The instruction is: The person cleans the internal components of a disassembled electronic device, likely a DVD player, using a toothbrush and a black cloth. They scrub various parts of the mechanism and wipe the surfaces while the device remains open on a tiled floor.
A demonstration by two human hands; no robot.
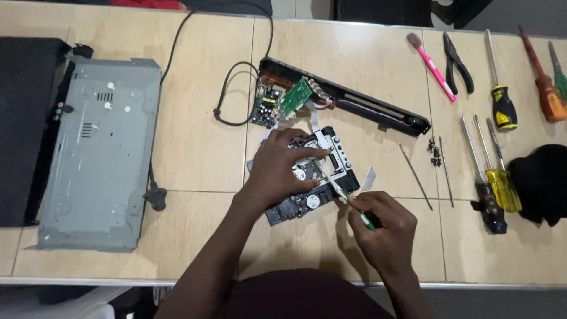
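Black plastic and bright stamped metal make up the flat disc-drive mechanism (316, 177) that lies near the middle of the pale wood-grain laminate worktop (195, 159). The left hand (280, 168) lies over its left part, palm down, fingers curled and pressing it flat. The right hand (384, 227) is closed in a pinch on a thin white-and-green stick-like tool (342, 192), whose tip slants up and left onto the mechanism's top face, just beside the left fingertips.

The step in hand looks like fine probing or cleaning of the mechanism's upper parts. It seems to call for a light, steady touch at the tip while the other hand keeps the unit from sliding; whether the tip touches a lens or a gear cannot be told.

Just beyond, a long black plastic front panel (360, 103) lies aslant, with a green circuit board (295, 97) and a smaller dark board at its left end, joined by pale ribbon cable. To the far left rests a grey sheet-metal chassis (97, 153), dull and perforated, with a black power cord (221, 88) looping away from it. At the right lie yellow-handled screwdrivers (502, 183), black pliers (458, 65), a pink-handled brush (431, 65), a cluster of small dark screws (435, 150) and a black cloth (540, 183).
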